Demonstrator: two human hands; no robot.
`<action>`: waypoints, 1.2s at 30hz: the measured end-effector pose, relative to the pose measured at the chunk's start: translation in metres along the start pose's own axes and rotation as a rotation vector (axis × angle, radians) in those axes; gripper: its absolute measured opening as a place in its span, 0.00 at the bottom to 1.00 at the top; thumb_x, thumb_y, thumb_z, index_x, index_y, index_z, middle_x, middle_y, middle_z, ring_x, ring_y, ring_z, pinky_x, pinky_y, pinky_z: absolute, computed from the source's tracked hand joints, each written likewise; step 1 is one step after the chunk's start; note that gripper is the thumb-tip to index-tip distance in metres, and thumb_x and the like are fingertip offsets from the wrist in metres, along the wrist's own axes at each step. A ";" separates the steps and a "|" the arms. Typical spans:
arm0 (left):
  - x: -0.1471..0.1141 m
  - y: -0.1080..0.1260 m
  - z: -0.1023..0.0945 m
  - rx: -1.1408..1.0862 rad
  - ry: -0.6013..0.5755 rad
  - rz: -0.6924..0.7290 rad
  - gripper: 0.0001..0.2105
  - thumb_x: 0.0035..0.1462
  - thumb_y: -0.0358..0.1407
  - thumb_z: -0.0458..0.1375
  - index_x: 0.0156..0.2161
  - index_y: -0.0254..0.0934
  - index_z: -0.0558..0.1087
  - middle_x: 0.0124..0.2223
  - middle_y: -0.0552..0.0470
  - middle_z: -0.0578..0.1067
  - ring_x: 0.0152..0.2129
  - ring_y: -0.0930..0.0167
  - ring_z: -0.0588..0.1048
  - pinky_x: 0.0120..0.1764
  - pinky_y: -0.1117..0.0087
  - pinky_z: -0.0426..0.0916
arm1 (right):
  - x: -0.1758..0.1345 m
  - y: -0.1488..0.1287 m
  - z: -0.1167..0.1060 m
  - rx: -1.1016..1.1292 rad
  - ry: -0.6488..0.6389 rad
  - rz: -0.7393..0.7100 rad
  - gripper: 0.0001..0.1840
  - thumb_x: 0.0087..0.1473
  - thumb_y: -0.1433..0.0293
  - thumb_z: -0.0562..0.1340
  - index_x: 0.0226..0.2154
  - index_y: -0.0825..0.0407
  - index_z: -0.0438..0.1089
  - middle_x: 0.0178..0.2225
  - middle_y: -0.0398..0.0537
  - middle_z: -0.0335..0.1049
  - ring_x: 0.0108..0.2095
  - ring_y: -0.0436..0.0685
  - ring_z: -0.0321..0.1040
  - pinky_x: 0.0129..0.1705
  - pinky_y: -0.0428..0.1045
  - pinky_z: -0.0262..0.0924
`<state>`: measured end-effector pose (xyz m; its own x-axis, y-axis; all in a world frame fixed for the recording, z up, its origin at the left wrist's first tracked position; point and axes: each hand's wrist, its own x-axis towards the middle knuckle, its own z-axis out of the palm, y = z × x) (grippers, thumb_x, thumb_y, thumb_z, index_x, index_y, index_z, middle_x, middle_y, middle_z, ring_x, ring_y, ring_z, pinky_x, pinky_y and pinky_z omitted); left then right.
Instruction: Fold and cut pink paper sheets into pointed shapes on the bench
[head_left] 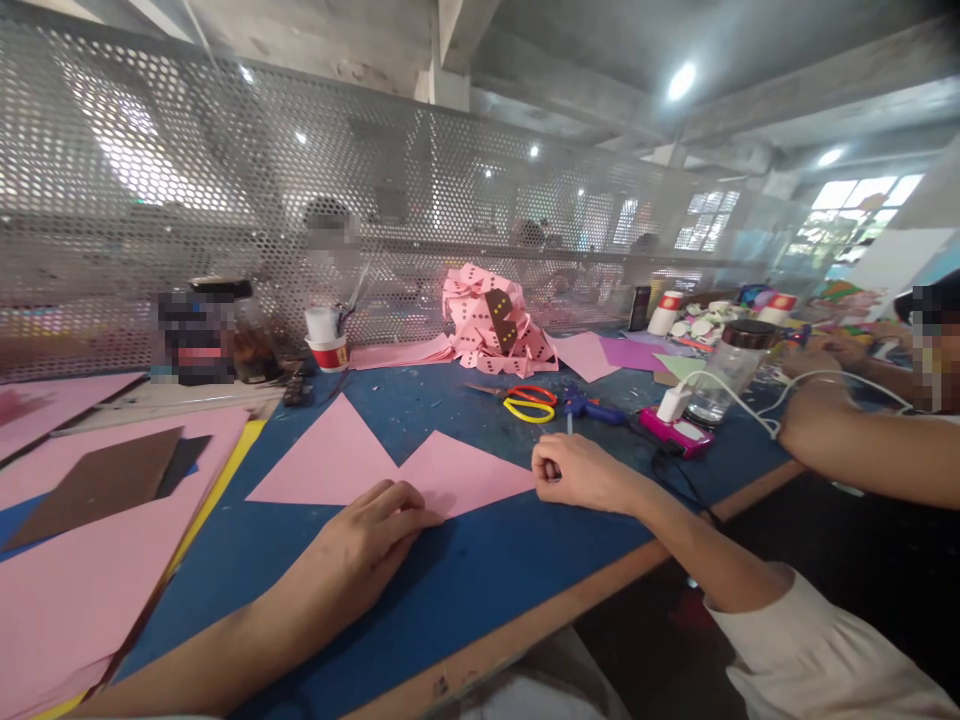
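A pink paper triangle lies on the blue table, its long corner pointing right. My left hand is closed with bent fingers pressed together at the paper's lower edge. At the right-hand corner my right hand is closed, pinching the paper's tip. A second pink triangle lies flat to the left, partly under my left fingers. Just behind my right hand are scissors with red and yellow handles and a blue glue gun.
Behind stands a folded pink paper heap with dark dots. A magenta power strip with a white charger and a glass jar are at right. Pink and brown sheets lie left. Another person's arm reaches in at right.
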<state>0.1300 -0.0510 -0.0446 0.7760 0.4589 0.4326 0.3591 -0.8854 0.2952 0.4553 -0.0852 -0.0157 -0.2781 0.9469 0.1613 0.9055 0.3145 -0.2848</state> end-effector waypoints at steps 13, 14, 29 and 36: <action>0.001 -0.001 0.000 0.008 -0.001 0.011 0.15 0.70 0.31 0.46 0.51 0.44 0.74 0.45 0.49 0.73 0.41 0.70 0.73 0.44 0.71 0.71 | -0.004 0.004 -0.004 -0.041 -0.010 0.031 0.03 0.48 0.73 0.63 0.25 0.51 0.67 0.28 0.39 0.68 0.27 0.48 0.60 0.31 0.46 0.47; 0.001 -0.002 0.001 0.006 -0.002 0.013 0.15 0.70 0.31 0.46 0.52 0.44 0.74 0.45 0.49 0.73 0.41 0.70 0.73 0.44 0.71 0.71 | -0.004 0.004 -0.004 -0.039 -0.008 0.031 0.03 0.48 0.73 0.63 0.26 0.51 0.67 0.28 0.39 0.68 0.27 0.48 0.60 0.32 0.46 0.47; -0.002 -0.003 0.000 0.014 -0.040 -0.018 0.15 0.70 0.32 0.46 0.52 0.44 0.73 0.46 0.49 0.72 0.43 0.69 0.72 0.45 0.69 0.70 | -0.008 0.019 -0.018 0.292 -0.139 0.064 0.07 0.57 0.71 0.60 0.37 0.52 0.74 0.33 0.44 0.74 0.32 0.51 0.67 0.34 0.45 0.57; -0.002 -0.004 0.000 0.027 -0.032 -0.012 0.15 0.70 0.32 0.47 0.52 0.45 0.74 0.46 0.49 0.72 0.43 0.68 0.73 0.46 0.69 0.70 | -0.012 0.014 -0.020 0.290 -0.138 0.044 0.07 0.55 0.66 0.65 0.36 0.51 0.75 0.35 0.45 0.74 0.36 0.53 0.70 0.38 0.47 0.60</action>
<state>0.1268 -0.0481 -0.0465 0.7875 0.4676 0.4016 0.3823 -0.8816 0.2768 0.4783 -0.0938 -0.0030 -0.2994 0.9539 0.0189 0.7944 0.2602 -0.5488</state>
